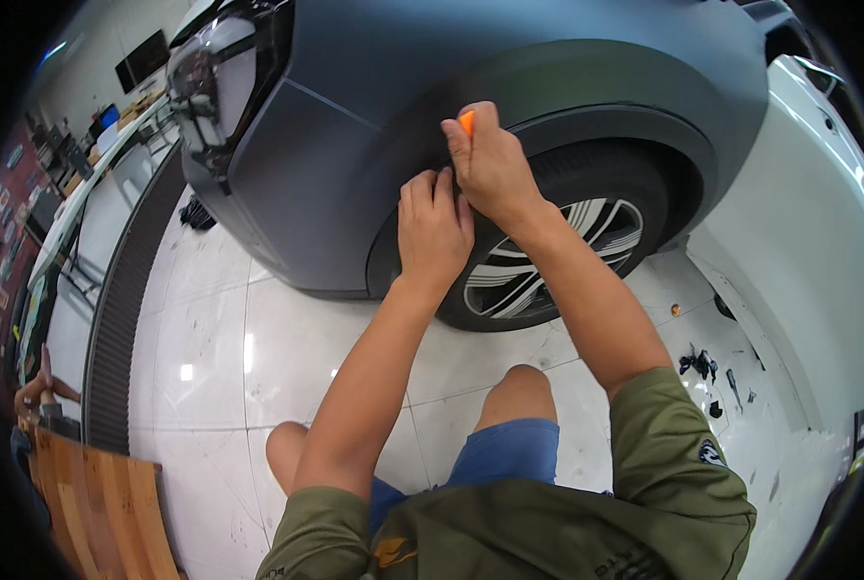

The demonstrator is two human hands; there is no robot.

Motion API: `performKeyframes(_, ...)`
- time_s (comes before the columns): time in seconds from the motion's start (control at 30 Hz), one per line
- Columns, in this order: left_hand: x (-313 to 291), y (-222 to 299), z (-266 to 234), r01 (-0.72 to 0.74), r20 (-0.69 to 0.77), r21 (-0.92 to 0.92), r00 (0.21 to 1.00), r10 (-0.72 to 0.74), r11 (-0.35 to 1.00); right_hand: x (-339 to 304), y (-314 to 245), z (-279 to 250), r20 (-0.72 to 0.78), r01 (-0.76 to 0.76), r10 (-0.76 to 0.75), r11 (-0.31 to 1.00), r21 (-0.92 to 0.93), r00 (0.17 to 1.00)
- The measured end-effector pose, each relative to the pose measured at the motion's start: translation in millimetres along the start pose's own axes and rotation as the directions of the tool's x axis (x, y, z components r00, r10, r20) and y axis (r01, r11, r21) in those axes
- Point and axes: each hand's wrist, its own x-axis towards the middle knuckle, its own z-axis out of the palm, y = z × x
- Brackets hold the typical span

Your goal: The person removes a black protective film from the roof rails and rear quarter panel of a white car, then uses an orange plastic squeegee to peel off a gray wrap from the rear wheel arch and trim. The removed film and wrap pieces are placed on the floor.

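A car's dark blue-grey fender (325, 193) curves over the front wheel (553, 256), which has a black tyre and silver-and-black spokes. My right hand (495, 164) is closed round a small orange tool (467, 123) at the front upper part of the wheel arch trim (596, 124). Only a bit of orange shows above the fingers, so the tool's kind is hidden. Just below and to the left, my left hand (434, 227) lies against the arch edge, its fingers stretched upward with the tips touching the panel. Nothing shows in it.
A white car door (799, 242) stands at the right. Black scraps (700, 364) and a small orange round thing (675, 310) lie on the tiled floor (200, 387). At the left are a wooden bench (103, 507), a long table (93, 193) and another person's hand (43, 387).
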Motion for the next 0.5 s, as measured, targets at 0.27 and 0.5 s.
performKeyframes(0.27,15,25,11,-0.196,0.109,0.089,0.976,0.186,0.976,16,15,-39,-0.135,-0.166,0.167,0.986,0.014,0.977)
performKeyframes(0.5,19,27,22,-0.188,0.028,0.087,0.982,0.187,0.978,26,25,-55,-0.222,-0.240,0.304,0.931,0.274,0.926)
